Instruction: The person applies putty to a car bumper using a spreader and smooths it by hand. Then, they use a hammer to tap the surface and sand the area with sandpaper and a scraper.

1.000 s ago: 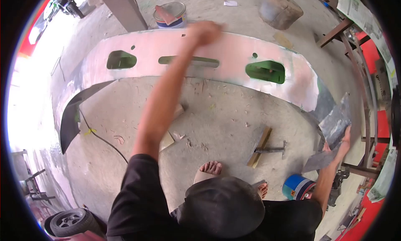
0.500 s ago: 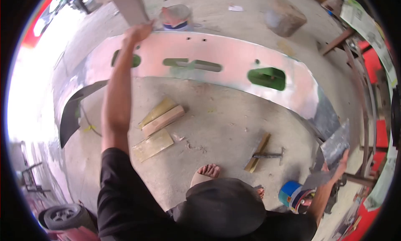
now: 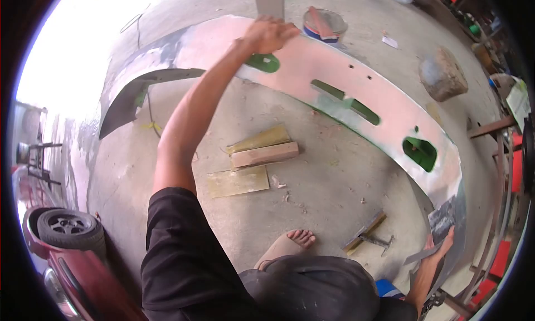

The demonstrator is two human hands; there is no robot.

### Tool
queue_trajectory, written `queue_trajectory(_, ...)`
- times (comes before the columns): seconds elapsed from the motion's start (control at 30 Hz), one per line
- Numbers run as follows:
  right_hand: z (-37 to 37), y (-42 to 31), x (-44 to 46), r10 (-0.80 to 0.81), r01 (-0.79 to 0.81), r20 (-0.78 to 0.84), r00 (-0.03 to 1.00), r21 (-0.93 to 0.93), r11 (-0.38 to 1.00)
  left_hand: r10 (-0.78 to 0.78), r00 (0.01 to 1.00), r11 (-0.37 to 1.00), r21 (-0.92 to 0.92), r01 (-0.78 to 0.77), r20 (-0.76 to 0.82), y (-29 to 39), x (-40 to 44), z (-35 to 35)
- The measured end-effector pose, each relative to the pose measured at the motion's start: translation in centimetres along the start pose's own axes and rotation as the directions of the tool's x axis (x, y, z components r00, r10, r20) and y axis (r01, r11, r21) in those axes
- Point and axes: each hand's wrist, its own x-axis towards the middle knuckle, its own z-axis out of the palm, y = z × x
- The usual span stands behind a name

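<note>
Left hand (image 3: 270, 35) shifted, bucket (image 3: 339, 25) beside, post (image 3: 270, 2) behind

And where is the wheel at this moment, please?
In the head view, the wheel is at the lower left, beside a dark red car part.

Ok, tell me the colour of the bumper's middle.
The bumper is mostly pale pink at its middle; the head view shows it best.
</note>
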Motion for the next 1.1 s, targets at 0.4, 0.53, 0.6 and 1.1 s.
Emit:
queue_trajectory(0.4,-1.9,-3.0,0.2,-0.245,0.230,-0.104,0.964,-0.141,0.963,-0.695,0.708,0.708,0.053,0.704,-0.125,-13.3,-6.8,2.2)
queue_trajectory(0.53,0.5,-1.8,0.1,-0.166,0.161,-0.030,0.986,-0.137,0.977,-0.193,0.970,0.978,0.048,0.201,-0.145,-4.9,-10.7,-0.1)
queue_trajectory(0.6,2.9,-2.1,-2.4,-0.189,0.190,0.017,0.982,-0.162,0.968,-0.297,0.943,0.954,0.002,0.301,-0.153,-11.4,-13.9,0.7)
queue_trajectory(1.1,-6.1,-3.3,2.7,-0.263,0.310,0.211,0.941,-0.236,0.921,-0.970,0.239,0.230,0.174,0.957,-0.031,-32.0,-30.9,-0.6)
